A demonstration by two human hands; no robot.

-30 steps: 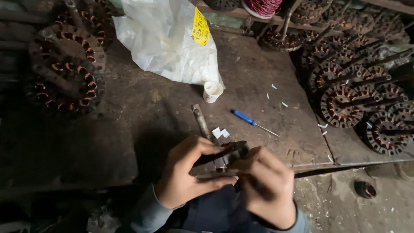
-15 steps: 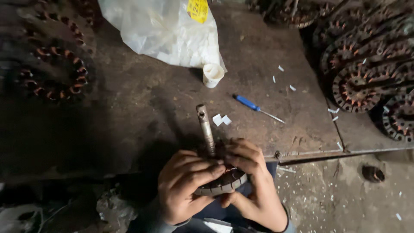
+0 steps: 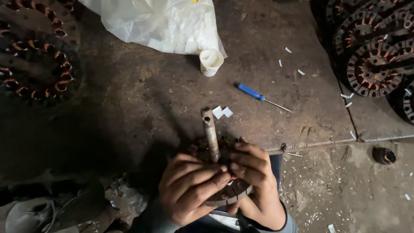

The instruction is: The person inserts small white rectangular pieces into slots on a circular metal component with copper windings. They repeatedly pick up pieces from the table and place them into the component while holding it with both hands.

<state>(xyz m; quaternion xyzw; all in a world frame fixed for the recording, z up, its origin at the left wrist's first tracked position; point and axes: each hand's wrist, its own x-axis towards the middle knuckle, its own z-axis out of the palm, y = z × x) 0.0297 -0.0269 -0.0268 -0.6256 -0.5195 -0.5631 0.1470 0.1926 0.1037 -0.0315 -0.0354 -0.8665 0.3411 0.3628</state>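
At bench edge, head view: both hands closed around a wound motor stator [image 3: 224, 190] with upright shaft [image 3: 211, 133].
Left hand [image 3: 189, 192] curled over the stator top, fingertips pinching at the slots; right hand [image 3: 254, 183] cupped on its far side, gripping; stator half over the table [image 3: 142, 99] rim, so could slip floorward; thin windings likely to nick; blue screwdriver [image 3: 258, 96], white cup [image 3: 211, 62], plastic bag [image 3: 164, 23] well apart.

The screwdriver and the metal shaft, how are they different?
The screwdriver lies flat on the table, untouched; the shaft sticks out of the stator that the hands hold. The screwdriver has a blue handle and thin tip; the shaft is thick, grey and rusty. Both are long and narrow.
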